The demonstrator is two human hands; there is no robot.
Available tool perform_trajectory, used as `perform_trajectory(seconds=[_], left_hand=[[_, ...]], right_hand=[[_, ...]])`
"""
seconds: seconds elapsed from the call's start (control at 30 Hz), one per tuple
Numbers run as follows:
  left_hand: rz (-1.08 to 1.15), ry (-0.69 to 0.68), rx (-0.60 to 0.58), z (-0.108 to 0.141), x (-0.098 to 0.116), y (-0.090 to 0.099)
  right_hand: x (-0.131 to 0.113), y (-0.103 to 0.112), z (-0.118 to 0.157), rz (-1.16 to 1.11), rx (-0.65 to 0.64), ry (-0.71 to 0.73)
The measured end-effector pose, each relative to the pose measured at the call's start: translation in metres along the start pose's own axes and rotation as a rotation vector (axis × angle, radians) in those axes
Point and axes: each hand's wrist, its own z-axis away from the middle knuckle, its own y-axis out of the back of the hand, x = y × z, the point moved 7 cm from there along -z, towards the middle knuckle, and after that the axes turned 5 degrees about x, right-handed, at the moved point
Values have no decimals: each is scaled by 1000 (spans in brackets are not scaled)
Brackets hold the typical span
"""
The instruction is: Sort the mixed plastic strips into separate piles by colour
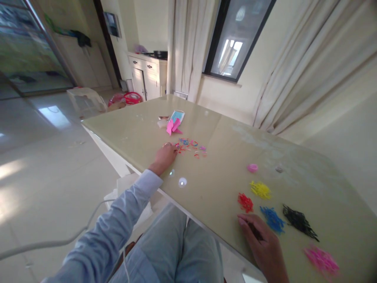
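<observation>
Left hand (pixel 165 157) at still-mixed rubber bands (pixel 182 149), grip unclear; right hand (pixel 263 243) loosely curled, hold unclear, near edge of table (pixel 218 188), beside five single-colour piles (pixel 272 220).

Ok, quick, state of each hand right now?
Left hand: fingertips at the mixed-color bands; grip can't be told.
Right hand: half-curled near the red bands; whether it's holding anything is unclear.

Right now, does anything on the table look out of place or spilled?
Perhaps the blue face mask beyond the left hand: it seems unrelated to the small mixed-colour pieces beside that hand. Those lie scattered, but nothing looks clearly spilled.
</observation>
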Motion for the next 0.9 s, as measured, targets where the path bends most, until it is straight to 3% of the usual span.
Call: perform_trajectory(seconds=[0.17, 0.27, 0.33, 0.4, 0.5, 0.63, 0.9], left_hand=[[120, 1, 60, 1, 2, -1], [564, 42, 74, 18, 8, 12], [1090, 112, -107, 42, 21, 18], [1596, 173, -415, 73, 48, 26], [1992, 295, -688, 115, 80, 46], [2108, 351, -950, 150, 116, 51], [2095, 353, -1043, 164, 158, 42]], right_hand=[[-2, 1, 0, 17, 19, -3], [-4, 1, 0, 28, 16, -5], [-6, 0, 0, 34, 12, -8], [-7, 0, 0, 38, 15, -11], [-8, -2, 1, 37, 12, -15], [-9, -4, 2, 45, 4, -33], [-16, -3, 4, 40, -8, -41]])
